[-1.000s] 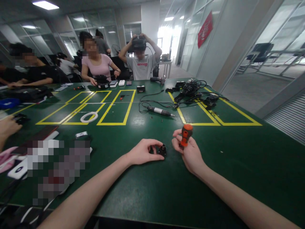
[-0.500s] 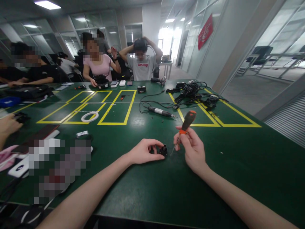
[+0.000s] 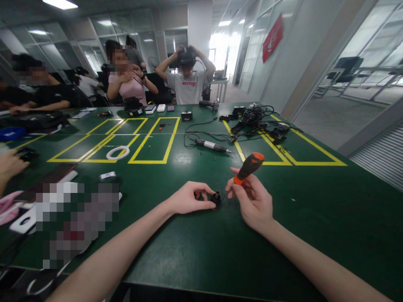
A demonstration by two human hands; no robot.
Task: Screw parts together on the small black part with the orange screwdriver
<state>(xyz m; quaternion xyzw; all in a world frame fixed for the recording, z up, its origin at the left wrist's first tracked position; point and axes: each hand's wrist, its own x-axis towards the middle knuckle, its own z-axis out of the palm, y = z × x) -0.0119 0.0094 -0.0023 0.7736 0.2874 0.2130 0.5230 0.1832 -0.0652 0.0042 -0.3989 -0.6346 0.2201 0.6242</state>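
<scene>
A small black round part (image 3: 216,198) with a short upright tube on top stands on the green table (image 3: 176,251). My left hand (image 3: 192,197) pinches it from the left between thumb and fingers. My right hand (image 3: 253,201) grips a screwdriver (image 3: 248,168) with a black and orange handle, tilted with its handle up to the right. Its thin shaft points down and left at the right side of the black part; whether the tip touches it I cannot tell.
Beyond my hands lies a corded electric screwdriver (image 3: 212,146). A heap of black cables (image 3: 255,119) sits at the back right. A white ring (image 3: 117,152) lies over yellow tape at the left. Another person's hand (image 3: 12,165) is at the left edge; people sit across the table.
The screwdriver has tilted further over to the right, and its shaft has come closer to the black part. My left hand stays on the part. Across the table, one person's hand has lifted off a black device.
</scene>
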